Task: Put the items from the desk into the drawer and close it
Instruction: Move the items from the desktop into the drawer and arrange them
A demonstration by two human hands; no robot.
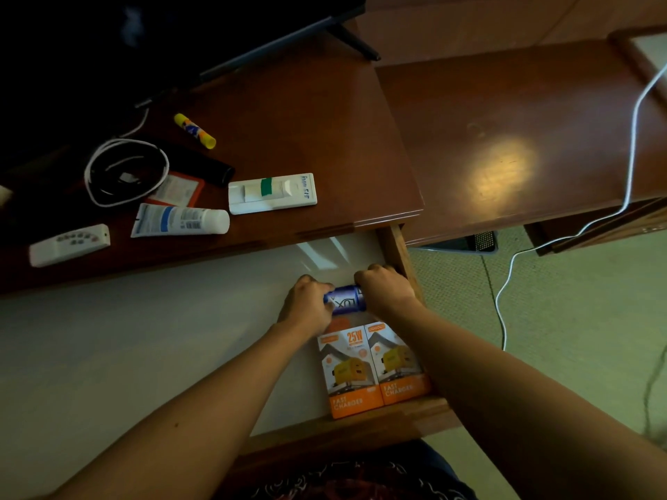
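Hands (pixel 310 301) (pixel 388 292) grip purple box (pixel 345 300), ends hidden, label partly readable.

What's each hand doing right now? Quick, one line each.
Left hand: grips the left end of the purple soap box in the drawer.
Right hand: grips its right end.

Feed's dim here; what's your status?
Both hands grip purple box inside open drawer. Tube, remotes still on desk. Nothing blocking.
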